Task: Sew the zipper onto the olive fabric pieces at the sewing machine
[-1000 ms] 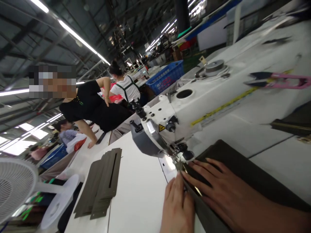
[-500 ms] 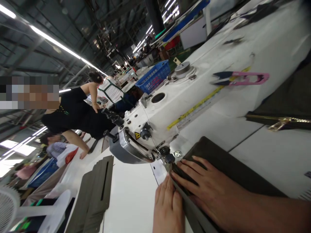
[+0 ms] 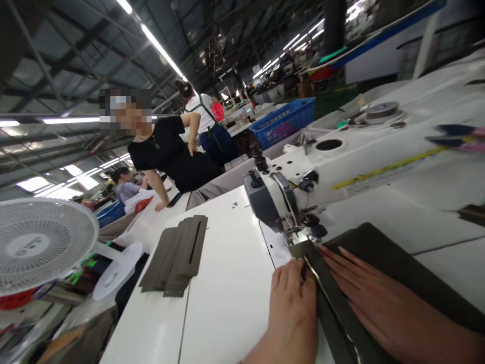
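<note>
Dark fabric piece (image 3: 379, 253) is pressed flat on the white table (image 3: 227, 283) at the sewing machine (image 3: 303, 187) foot, as before. Left hand (image 3: 293, 303) and right hand (image 3: 375, 298) are laid open, fingers extended, clamped on nothing. View has swung right; fan (image 3: 41, 242) now seen.

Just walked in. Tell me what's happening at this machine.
A person sits at a white sewing machine. Both hands lie flat on a dark olive fabric piece by the presser foot: left hand at its zipper edge, right hand on top. A stack of cut pieces lies to the left; a co-worker leans on a table behind.
</note>
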Tool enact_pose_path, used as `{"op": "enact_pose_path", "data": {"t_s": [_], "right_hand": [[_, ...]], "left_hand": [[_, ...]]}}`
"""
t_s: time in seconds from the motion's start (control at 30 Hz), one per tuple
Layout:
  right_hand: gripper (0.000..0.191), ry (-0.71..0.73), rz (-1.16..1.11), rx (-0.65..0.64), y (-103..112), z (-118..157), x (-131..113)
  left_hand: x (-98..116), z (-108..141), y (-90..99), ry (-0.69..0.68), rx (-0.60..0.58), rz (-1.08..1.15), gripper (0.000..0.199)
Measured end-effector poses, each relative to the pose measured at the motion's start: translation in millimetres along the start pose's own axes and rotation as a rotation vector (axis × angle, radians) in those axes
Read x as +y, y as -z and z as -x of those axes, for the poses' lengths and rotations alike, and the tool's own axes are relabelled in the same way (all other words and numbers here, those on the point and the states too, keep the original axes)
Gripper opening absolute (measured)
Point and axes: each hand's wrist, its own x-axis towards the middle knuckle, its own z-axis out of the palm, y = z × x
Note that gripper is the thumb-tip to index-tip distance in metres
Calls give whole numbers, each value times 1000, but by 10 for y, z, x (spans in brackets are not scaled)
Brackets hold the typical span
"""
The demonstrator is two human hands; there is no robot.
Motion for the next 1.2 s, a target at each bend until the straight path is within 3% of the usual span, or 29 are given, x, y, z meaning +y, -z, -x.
{"op": "enact_pose_path", "data": {"t_s": [0.13,0.5,0.7,1.0,1.2], "right_hand": [[62,26,24,30,-63,-59,64],[64,12,-88,-114,-336,-36,250],[69,-31,-194,-153,-330,-15,227],[73,-69,-260,-191,-311,1,225],[71,-84,-262,-222,-265,-24,215]], "left_hand": [[-33,-64,-54,5,21,-25,24],[-216,-176,-280,-9,47,-60,34],[-209,-146,-363,-2,35,-55,37],[-185,-168,-410,12,195,-80,38],[-186,-160,-373,-3,152,-77,40]]}}
